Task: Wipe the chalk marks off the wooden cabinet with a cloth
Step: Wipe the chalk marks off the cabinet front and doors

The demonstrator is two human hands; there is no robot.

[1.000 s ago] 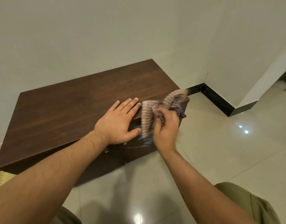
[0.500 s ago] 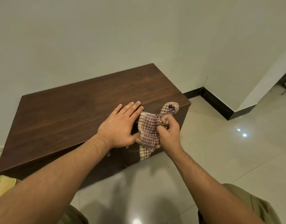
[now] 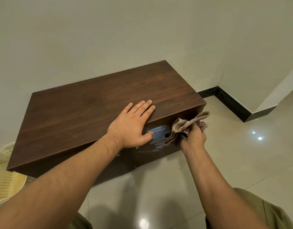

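Checked cloth (image 3: 185,128), bunched into a wad and pressed to the front of the wooden cabinet (image 3: 92,113), high on the right-hand door, just under the overhanging top. Held there by the right hand (image 3: 193,138), grip curled tight round the wad, loose ends sticking up and out towards the cabinet's right corner. Just left of the cloth, pale bluish-white chalk marks (image 3: 157,134) smeared in streaks across the same door, with fainter streaks lower down towards the door's bottom edge. Left hand (image 3: 131,126) laid flat on the cabinet's top at the front edge, grip wide, fingers straight and close together, thumb hooked over the edge onto the door front beside the smears. Dark brown wood grain all over the top. Cabinet set against a plain pale wall (image 3: 109,38), on a glossy tiled floor (image 3: 225,154) with reflected spots of light. Black skirting (image 3: 231,103) along the wall to the right. Yellow perforated plastic thing (image 3: 5,179) at the far left, cut off by the frame. Olive trouser legs (image 3: 266,212) at the bottom.
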